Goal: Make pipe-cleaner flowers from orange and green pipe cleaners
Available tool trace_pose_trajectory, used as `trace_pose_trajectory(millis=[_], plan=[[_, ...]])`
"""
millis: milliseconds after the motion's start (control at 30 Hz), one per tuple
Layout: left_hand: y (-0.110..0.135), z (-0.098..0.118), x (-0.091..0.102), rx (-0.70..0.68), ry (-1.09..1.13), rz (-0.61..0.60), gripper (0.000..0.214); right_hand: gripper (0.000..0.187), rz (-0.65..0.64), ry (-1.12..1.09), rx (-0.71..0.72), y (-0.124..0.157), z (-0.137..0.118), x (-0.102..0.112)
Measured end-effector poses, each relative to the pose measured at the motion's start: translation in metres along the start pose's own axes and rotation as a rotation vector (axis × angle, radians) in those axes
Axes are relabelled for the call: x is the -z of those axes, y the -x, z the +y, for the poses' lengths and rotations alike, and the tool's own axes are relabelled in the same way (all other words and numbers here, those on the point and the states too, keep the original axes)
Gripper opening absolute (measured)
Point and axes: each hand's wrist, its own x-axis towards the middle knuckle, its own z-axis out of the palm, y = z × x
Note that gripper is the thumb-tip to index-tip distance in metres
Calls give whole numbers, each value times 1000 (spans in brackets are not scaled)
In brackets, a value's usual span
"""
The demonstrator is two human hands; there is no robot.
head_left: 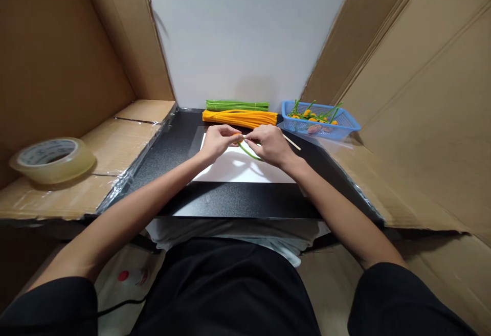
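Nearest, a black cloth garment (pixel 226 285) is seen, with a thin black cable (pixel 120 304) run beside it. Under the table, a pale bottle with a red cap (pixel 130 276) is partly made out, and white cloth (pixel 230 229) is hung beneath the black, flat-topped table (pixel 245 200). On the table a white rectangular sheet (pixel 245 172) is laid, partly covered by the hands.

Above the sheet, a curved, fuzzy green stem with a small orange part (pixel 249 154) is held. It is pinched by the left hand (pixel 219 141), whose grip is closed at the orange part; the grip of the right hand (pixel 271 144) is closed on it at the same spot, fingertips nearly touching the left ones. The exact shape of the orange part is hidden by the fingers.

Just beyond the right hand, a thin pale stick (pixel 292 142) is partly covered by it. To the left, a wide roll of clear yellowish tape (pixel 53 159) is set on a brown cardboard ledge (pixel 111 147). Farther back, a bundle of fuzzy orange strips (pixel 240 118) is placed before a bundle of green ones (pixel 237 105). At their right, orange-and-green pieces (pixel 312 116) are contained in a blue plastic mesh basket (pixel 341 132). The table is backed by a pale wall (pixel 245 29) and flanked by brown cardboard panels (pixel 414 80).
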Motion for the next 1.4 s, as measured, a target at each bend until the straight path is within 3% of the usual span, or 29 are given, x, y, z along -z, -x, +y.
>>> trace_pose_trajectory(millis=[167,400,567,667,967,1233,1400], plan=[[1,-9,-4,-19,25,99,24,26,-77,231,130,0,-9,-3],[5,-20,-3,-94,-75,165,27,28,-88,264,156,0,-19,-12],[-2,-15,3,87,153,11,34,21,2,-39,-79,1,-6,-16],[-5,-10,5,223,314,-63,35,17,39,-254,-144,2,2,-16],[5,-6,-5,300,499,-132,54,16,153,-242,-88,6,-21,-19],[2,5,-1,332,554,-129,57,10,259,-414,-25,6,-22,-15],[4,4,-4,364,464,-193,64,10,185,-386,-33,6,-20,-17]])
